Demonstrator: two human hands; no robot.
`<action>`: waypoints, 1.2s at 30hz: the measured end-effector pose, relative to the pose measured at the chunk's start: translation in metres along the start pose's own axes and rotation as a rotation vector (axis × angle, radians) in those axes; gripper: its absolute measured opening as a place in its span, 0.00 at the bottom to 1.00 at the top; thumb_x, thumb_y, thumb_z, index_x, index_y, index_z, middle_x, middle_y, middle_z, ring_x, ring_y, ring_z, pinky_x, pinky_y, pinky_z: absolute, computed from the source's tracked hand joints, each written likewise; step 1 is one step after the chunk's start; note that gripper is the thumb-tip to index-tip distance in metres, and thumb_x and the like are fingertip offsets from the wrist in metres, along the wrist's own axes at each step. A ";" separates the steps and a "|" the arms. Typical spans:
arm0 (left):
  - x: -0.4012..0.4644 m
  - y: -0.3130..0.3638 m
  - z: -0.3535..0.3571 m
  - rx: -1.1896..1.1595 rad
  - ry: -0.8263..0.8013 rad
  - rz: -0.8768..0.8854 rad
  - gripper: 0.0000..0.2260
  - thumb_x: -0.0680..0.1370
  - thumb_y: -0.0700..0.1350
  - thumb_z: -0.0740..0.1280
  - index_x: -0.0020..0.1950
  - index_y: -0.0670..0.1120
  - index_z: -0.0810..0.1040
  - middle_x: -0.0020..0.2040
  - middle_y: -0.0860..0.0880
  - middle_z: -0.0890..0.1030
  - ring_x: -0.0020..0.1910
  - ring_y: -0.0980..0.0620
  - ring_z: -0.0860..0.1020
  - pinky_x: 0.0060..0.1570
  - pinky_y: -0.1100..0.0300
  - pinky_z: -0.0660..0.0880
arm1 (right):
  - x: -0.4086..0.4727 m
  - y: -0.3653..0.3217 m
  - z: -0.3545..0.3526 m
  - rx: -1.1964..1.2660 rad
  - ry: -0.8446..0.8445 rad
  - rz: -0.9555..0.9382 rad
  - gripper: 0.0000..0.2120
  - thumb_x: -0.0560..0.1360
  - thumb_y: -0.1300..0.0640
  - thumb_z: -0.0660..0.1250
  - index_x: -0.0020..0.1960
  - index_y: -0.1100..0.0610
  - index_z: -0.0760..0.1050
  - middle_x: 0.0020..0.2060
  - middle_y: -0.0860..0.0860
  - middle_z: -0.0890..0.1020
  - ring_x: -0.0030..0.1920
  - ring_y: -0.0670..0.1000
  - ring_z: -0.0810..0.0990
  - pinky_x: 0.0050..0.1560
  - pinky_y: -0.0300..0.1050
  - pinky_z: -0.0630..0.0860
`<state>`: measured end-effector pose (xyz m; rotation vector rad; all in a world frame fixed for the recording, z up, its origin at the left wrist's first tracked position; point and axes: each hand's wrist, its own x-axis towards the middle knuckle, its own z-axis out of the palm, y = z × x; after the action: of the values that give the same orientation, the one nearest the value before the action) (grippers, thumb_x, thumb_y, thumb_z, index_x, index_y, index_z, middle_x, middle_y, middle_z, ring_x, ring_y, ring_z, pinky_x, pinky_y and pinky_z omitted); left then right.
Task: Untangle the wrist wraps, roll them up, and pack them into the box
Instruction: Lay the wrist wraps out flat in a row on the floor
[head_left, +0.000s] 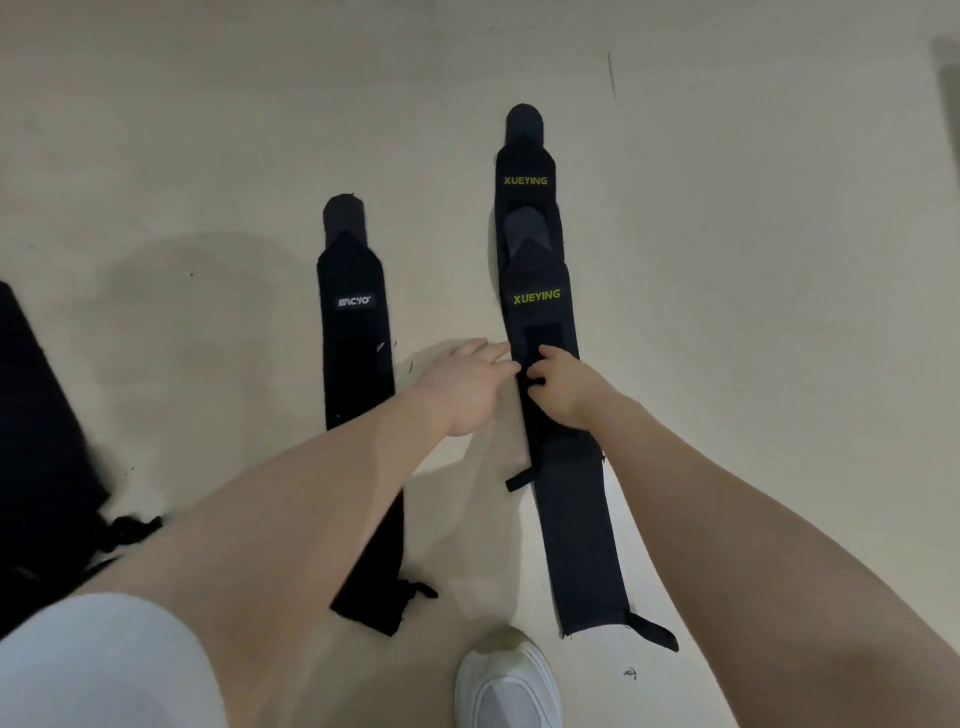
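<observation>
Three black wrist wraps lie flat on a pale floor (727, 260), all stretched out long, running away from the person, with their rounded narrow tips at the far end.

The left wrap (353, 332) lies alone. A small label on it has white letters that are hard to read. The left arm covers its middle part, and its near end with a thin loop (415, 592) shows again below the arm.

On the right, two wraps lie in one line, one on top of the other. The far wrap (524, 171) says "XUEYING" in yellow. The near wrap (540, 312) lies over it and also says "XUEYING" in yellow. A long black strip runs back toward the person and ends with a small loop (652, 631) sticking out to the right. Another small loop (519, 480) sticks out on the left side of the strip.

The left hand (467, 384) rests just beside the near wrap, with its fingers straight and touching the wrap's left edge. The right hand (563, 382) is on the near wrap, and its curled fingers pinch the black cloth.

A black bag (36, 441) sits at the left edge. A white shoe (506, 686) is at the bottom, near the strip's end.
</observation>
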<state>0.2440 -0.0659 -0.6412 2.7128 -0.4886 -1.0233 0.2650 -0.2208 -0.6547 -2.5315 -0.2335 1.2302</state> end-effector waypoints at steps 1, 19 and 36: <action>-0.015 -0.009 0.001 -0.043 0.023 -0.005 0.22 0.82 0.40 0.53 0.76 0.49 0.58 0.78 0.49 0.53 0.76 0.46 0.51 0.73 0.55 0.50 | -0.001 -0.014 -0.004 0.009 0.036 0.007 0.20 0.80 0.59 0.55 0.71 0.61 0.66 0.72 0.55 0.64 0.71 0.56 0.64 0.67 0.49 0.66; -0.358 -0.250 0.094 -0.317 0.162 -0.800 0.29 0.80 0.50 0.60 0.78 0.46 0.52 0.78 0.45 0.51 0.76 0.43 0.53 0.72 0.50 0.57 | -0.062 -0.352 0.158 -0.166 -0.372 -0.490 0.35 0.80 0.55 0.60 0.78 0.55 0.42 0.73 0.58 0.62 0.70 0.57 0.65 0.66 0.43 0.62; -0.432 -0.326 0.139 -1.221 0.876 -0.685 0.24 0.73 0.41 0.71 0.67 0.51 0.69 0.54 0.58 0.76 0.50 0.64 0.74 0.48 0.73 0.68 | -0.060 -0.450 0.251 0.341 -0.330 -0.270 0.34 0.75 0.51 0.68 0.75 0.49 0.54 0.65 0.43 0.70 0.65 0.46 0.70 0.62 0.39 0.65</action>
<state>-0.0775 0.3871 -0.5816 1.8012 0.9454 0.0062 0.0265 0.2368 -0.5991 -1.9335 -0.3896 1.4313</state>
